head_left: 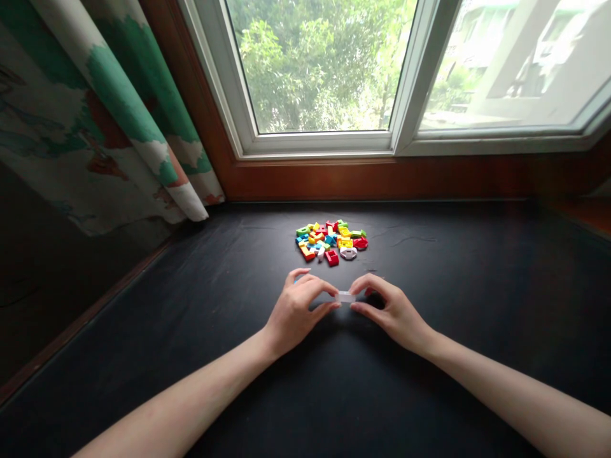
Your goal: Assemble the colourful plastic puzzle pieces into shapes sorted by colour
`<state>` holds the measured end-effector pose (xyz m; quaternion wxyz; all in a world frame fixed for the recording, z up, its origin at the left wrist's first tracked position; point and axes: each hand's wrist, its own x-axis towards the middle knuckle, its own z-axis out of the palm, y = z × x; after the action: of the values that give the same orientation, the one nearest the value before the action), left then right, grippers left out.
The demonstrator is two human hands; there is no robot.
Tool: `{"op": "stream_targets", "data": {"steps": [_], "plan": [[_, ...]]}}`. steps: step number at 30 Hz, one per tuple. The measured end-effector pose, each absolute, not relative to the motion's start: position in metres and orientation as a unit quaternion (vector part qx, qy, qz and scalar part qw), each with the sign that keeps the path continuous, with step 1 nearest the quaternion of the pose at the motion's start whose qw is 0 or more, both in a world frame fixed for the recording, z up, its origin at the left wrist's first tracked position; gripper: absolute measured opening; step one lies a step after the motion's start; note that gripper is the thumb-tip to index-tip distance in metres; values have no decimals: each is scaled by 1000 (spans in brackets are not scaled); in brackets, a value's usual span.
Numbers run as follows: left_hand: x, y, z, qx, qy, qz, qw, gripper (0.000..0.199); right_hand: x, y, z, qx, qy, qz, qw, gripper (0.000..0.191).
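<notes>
Between my two hands is a small white block (345,297), pinched at both ends just above the dark tabletop. My left hand (298,305) grips its left end between thumb and forefinger. A bit of blue shows by the other fingers of that hand, too small to name. With thumb and forefinger, my right hand (389,312) holds the block's right end. Beyond the hands lies a loose pile of toy building blocks (329,240) in red, yellow, orange, green, blue and white. A white block with slanted ends (348,253) rests at the pile's near edge.
The black tabletop (143,356) stretches around the hands and up to a brown wooden window frame (315,181). Past it is a white-framed window (324,143). A patterned curtain (143,121) hangs at the left, its lower corner reaching the table's back left.
</notes>
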<state>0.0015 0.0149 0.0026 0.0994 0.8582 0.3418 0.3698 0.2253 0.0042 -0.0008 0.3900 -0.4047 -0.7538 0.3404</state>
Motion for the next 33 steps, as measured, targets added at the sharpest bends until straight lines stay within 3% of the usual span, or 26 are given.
{"op": "stream_targets", "data": {"steps": [25,33], "plan": [[2,15,3,882,295,358,80,11,225,4,3,-394,-756,374,365,7],[2,15,7,887,282,357,76,12,225,5,-5,-413,-717,396,399,13]]}}
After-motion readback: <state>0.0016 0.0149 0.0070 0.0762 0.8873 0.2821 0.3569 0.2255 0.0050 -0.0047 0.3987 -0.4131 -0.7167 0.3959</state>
